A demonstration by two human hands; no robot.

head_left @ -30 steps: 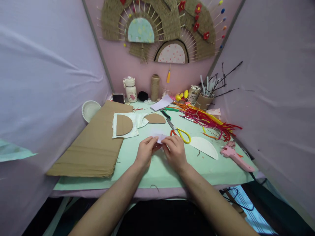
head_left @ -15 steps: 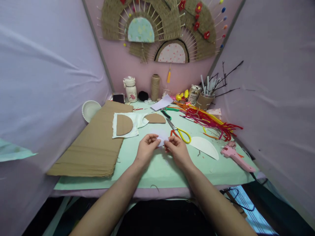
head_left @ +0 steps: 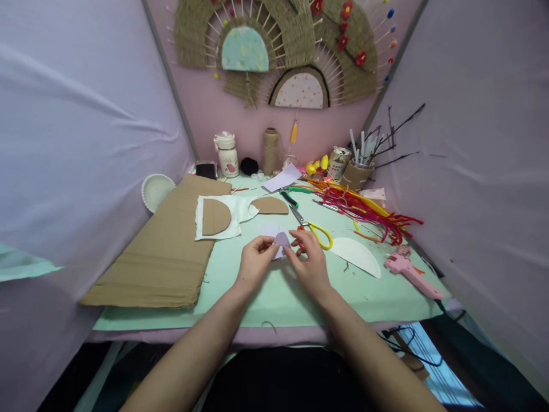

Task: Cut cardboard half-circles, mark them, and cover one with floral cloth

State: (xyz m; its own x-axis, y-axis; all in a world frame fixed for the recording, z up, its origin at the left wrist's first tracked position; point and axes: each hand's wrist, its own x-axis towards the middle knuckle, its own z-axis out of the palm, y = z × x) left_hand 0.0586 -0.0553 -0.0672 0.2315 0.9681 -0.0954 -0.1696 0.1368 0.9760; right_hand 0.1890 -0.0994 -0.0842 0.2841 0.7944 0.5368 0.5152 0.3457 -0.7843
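Observation:
Between my hands is a small piece of lilac paper (head_left: 281, 240), its upper part bent over into a rounded fold. My left hand (head_left: 258, 253) pinches its left side between thumb and fingers. On the other side, my right hand (head_left: 309, 257) has its thumb against the paper, with the fingers curled and partly hidden. Just beyond the right fingers lie scissors (head_left: 321, 234) with yellow and red handles. A white half-circle of paper (head_left: 357, 256) is to the right of them. Ahead on the left, a cardboard half-circle (head_left: 217, 217) rests on pale cloth (head_left: 237, 207).
Corrugated cardboard (head_left: 158, 252) covers the table's left side. A pink glue gun (head_left: 414, 273) lies at the right edge, below a pile of pipe cleaners (head_left: 364, 206). Pliers (head_left: 289, 198), another lilac sheet (head_left: 282, 178), a twine spool (head_left: 270, 151) and a white bottle (head_left: 227, 154) are farther back.
The lilac paper, flatter before, now has its upper part folded over toward me. My right hand has turned and its fingers have lifted a little.

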